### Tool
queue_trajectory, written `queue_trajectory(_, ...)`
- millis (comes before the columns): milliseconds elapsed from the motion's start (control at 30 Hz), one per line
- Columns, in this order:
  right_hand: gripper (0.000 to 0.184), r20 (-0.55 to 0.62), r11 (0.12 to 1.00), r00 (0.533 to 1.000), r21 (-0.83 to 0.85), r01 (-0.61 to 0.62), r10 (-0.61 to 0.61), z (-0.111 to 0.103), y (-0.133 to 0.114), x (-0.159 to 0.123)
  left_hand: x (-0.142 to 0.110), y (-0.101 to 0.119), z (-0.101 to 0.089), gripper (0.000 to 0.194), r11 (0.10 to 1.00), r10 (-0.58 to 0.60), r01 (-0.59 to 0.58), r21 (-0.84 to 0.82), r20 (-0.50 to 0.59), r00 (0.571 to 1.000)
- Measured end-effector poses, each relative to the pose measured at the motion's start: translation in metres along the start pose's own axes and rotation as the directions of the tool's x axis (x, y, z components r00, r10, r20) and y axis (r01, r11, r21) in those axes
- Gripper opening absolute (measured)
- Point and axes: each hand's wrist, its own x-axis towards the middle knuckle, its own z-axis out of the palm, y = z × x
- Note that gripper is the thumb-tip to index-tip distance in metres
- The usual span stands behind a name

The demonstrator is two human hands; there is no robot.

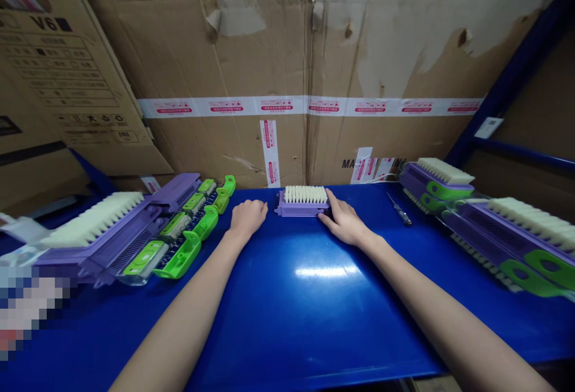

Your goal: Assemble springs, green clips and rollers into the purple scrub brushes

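Near the back of the blue table lies a purple plastic housing point(303, 208) topped with a cream, toothed block that looks like brush bristles point(305, 194). My right hand point(345, 220) holds its right end, thumb at the front and fingers along the side. My left hand point(248, 219) rests closed on the table, a short way left of the housing and apart from it. Nothing sticks out of its curled fingers. Beside that hand stand several bright green shell-like parts point(182, 257) in a slanting row.
At left are more purple housings point(101, 254), one with a cream toothed top. Assembled purple-and-green units point(498, 242) lie at right, with a screwdriver-like tool point(399, 209) nearby. Taped cardboard point(224, 68) walls off the back of the blue table point(314, 320). A blue post point(498, 80) rises at right.
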Motion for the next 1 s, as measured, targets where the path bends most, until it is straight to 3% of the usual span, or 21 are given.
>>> queue_trajectory(1000, 0.073, 0.002, 1.0, 1.0, 0.012, 0.018, -0.018, 0.0012, 0.0021, 0.0006, 0.0004, 0.0014, 0.0021, 0.047, 1.0, -0.007, 0.007, 0.019, -0.015, 1.0)
